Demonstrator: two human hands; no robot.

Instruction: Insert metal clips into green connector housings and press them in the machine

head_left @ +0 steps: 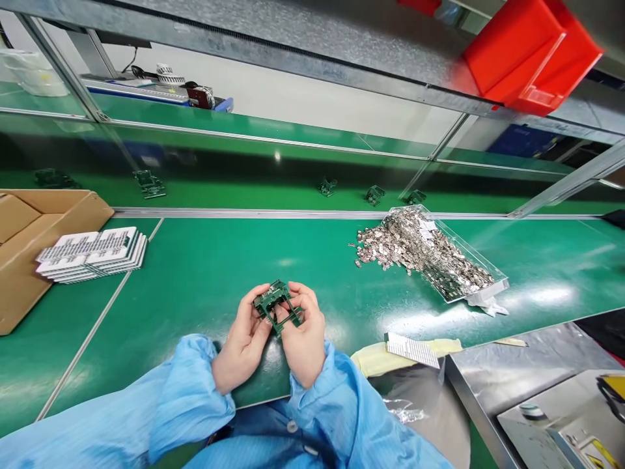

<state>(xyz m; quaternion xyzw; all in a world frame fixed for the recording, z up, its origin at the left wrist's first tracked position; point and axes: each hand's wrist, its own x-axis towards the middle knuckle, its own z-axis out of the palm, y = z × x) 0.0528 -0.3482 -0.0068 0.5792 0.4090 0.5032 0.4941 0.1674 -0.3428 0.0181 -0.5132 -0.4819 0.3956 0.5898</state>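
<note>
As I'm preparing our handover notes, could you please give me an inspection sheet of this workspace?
Surface: green tabletop, glossy.
Job's things: green circuit-board piece, held over the tabletop near its front edge.
Clutter: loose metal parts heaped in and beside a clear tray; stacked white-topped panels next to a cardboard box; yellow material partly under a white slatted piece.
Hands: left hand and right hand both hold the circuit-board piece.
Cables: one dark cord in the background, upper left.
Surroundings: red bin on an overhead metal shelf.
</note>
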